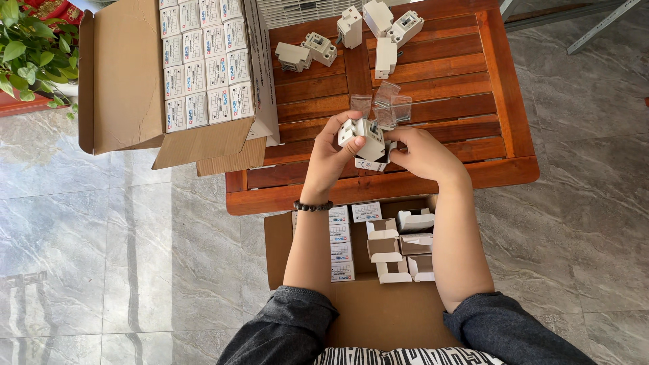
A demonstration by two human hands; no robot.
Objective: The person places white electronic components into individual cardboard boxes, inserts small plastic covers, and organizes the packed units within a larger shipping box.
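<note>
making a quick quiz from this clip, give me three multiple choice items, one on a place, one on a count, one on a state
1. Where is the big carton full of small white boxes?
A. left end of the wooden table
B. on the person's lap
C. under the plant

2. How many white devices lie loose at the table's far side?
A. two
B. five
C. nine

3. What is the state of the small boxes at the right of the lower carton?
A. sealed
B. opened, flaps up
C. crushed flat

Answers: 1 A, it overhangs the table's left end. 2 B, five lie apart there. 3 B, their flaps stand open. The left hand and right hand together hold another white device.
</note>
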